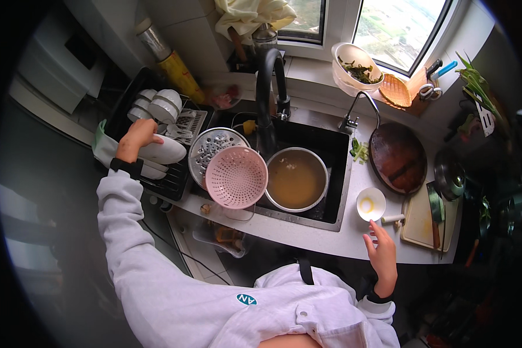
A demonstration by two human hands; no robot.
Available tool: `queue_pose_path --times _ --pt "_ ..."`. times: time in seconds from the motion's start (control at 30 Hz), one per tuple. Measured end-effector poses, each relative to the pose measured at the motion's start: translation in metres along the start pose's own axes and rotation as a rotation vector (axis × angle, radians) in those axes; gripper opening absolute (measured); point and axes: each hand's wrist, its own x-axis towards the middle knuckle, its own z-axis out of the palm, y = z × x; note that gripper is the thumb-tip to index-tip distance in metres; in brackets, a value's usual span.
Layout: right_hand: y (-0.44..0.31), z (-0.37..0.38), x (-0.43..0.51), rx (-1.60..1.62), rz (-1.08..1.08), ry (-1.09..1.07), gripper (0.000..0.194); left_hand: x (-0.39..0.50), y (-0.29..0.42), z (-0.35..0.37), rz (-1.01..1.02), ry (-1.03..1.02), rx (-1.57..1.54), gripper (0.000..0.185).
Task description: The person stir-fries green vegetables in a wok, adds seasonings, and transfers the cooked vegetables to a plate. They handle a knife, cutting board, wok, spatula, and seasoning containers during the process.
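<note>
My left hand (140,135) grips the edge of a white plate (165,150) in the black dish rack (174,189) at the left. White bowls (165,105) stand stacked just beyond that hand. My right hand (380,248) is at the counter's front edge, fingers apart and holding nothing. Its fingertips are close to a small white bowl (371,204) with a little yellow liquid; whether they touch it I cannot tell. A piece of white stalk (393,218) lies beside the bowl.
A pink colander (236,177) overlaps a perforated metal steamer tray (200,152). A metal pot of cloudy liquid (296,179) sits in the black sink (337,174) under a black faucet (265,87). At right are a round wooden board (398,156) and a cleaver (436,204) on a cutting board (415,222).
</note>
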Motion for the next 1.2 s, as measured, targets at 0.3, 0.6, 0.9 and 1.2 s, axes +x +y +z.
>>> queue_pose_path --times 0.3,0.6,0.9,1.2 --pt "-0.153 0.146 0.132 1.653 0.499 -1.017 0.109 -0.105 0.124 -0.027 0.227 0.254 -0.305 0.032" --pt "-0.150 0.161 0.081 1.676 0.503 -0.812 0.030 -0.167 0.292 0.054 0.608 0.407 -0.300 0.017" --pt "0.014 -0.022 0.004 1.457 0.325 -0.563 0.050 -0.187 0.390 0.046 0.234 0.431 -1.466 0.055" --pt "0.260 -0.195 -0.146 1.183 0.101 -0.007 0.046 -0.251 0.689 0.036 0.362 -0.784 -2.144 0.038"
